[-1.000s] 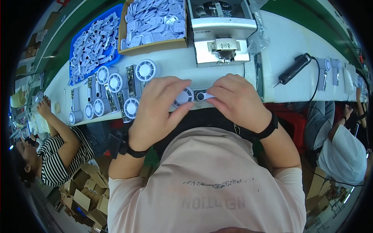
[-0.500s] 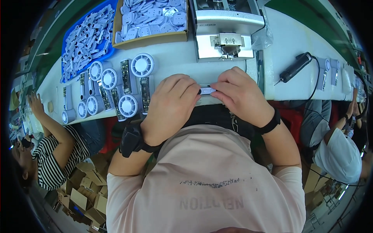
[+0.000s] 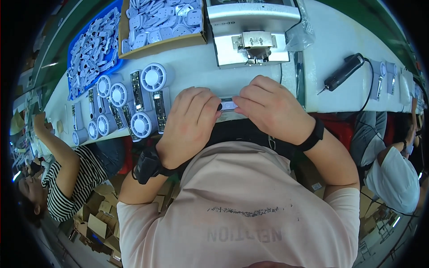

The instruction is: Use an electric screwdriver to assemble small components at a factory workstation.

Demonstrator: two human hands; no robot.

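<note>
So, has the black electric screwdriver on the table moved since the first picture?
No. Judged against the silver machine, the electric screwdriver lies in the same place; only the camera view shifted a little.

The left grip (image 3: 191,115) and right grip (image 3: 268,110) hide both ends of the pale device (image 3: 228,104); the view's top edge crops the silver machine (image 3: 254,22) and cardboard box (image 3: 165,47).

Cool, bright light washes the white table (image 3: 330,40), whose far edge bows toward the dark, fisheye-vignetted rim.
</note>
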